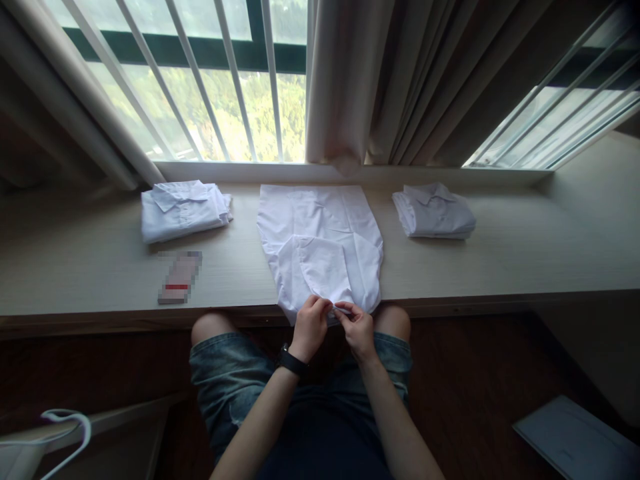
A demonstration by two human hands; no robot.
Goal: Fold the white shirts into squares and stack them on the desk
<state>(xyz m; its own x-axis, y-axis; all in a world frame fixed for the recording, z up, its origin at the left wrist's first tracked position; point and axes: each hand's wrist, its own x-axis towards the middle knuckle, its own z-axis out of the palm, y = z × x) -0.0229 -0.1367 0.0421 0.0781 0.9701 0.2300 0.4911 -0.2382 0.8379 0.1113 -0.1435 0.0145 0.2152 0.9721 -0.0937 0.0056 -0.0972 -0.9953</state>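
A white shirt (pixel 320 220) lies spread on the pale ledge, its near end hanging a little over the front edge. My left hand (pixel 311 325), with a dark watch (pixel 293 361) on the wrist, pinches the shirt's cloth at that near end. Close beside it, my right hand (pixel 356 328) pinches the same bit of cloth, fingertips almost touching those of the left. What exactly sits between the fingertips, a button or an edge, is too small to tell. One folded part of the shirt lies on top of it, just beyond my hands.
Folded white shirts lie at the left (pixel 183 210) and right (pixel 436 212) of the ledge (pixel 95 267). A blurred-out flat object (pixel 180 277) rests near the left pile. Curtains (pixel 345 80) and a barred window stand behind. A white hanger (pixel 75 419) shows at lower left.
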